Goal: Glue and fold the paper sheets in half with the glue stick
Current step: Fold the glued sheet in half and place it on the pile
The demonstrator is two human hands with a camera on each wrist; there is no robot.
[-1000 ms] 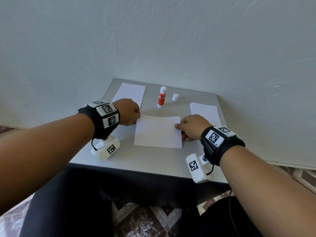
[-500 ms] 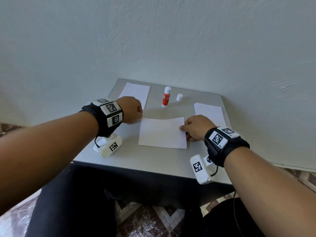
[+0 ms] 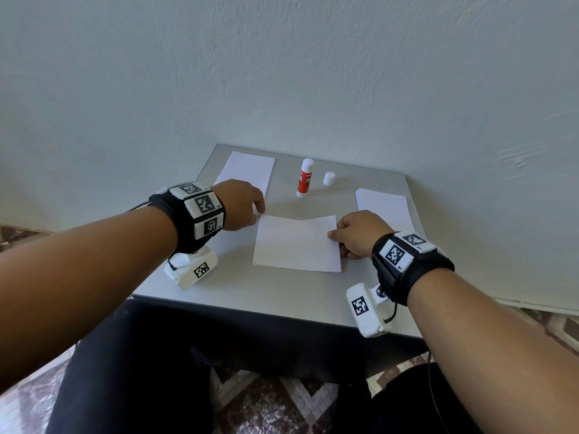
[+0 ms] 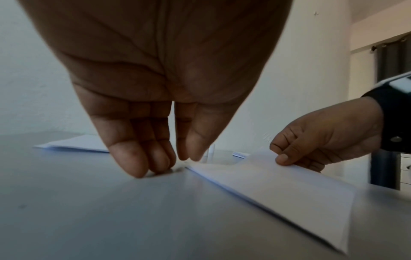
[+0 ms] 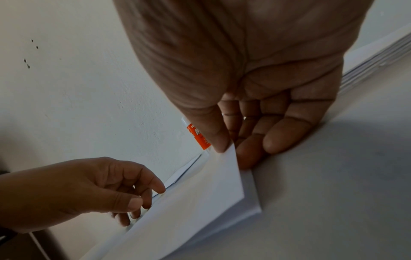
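A folded white paper sheet (image 3: 296, 242) lies in the middle of the grey table (image 3: 250, 289). My left hand (image 3: 260, 211) is at its far left corner, thumb and fingertips drawn together on that corner (image 4: 177, 161). My right hand (image 3: 336, 234) pinches the far right corner of the top layer, thumb above and fingers beneath (image 5: 229, 151), and that edge stands slightly raised off the layer below. The red and white glue stick (image 3: 305, 178) stands upright and uncapped behind the sheet. Its white cap (image 3: 329, 178) stands beside it on the right.
A stack of white sheets (image 3: 247, 170) lies at the table's far left, partly under my left hand. Another stack (image 3: 383, 205) lies at the far right, behind my right hand. A pale wall stands close behind the table, and the near edge is in front of my knees.
My left hand has shifted from resting as a fist beside the sheet to fingertips on its far left corner. The right hand keeps its pinch, and the sheet's right edge has risen a little.
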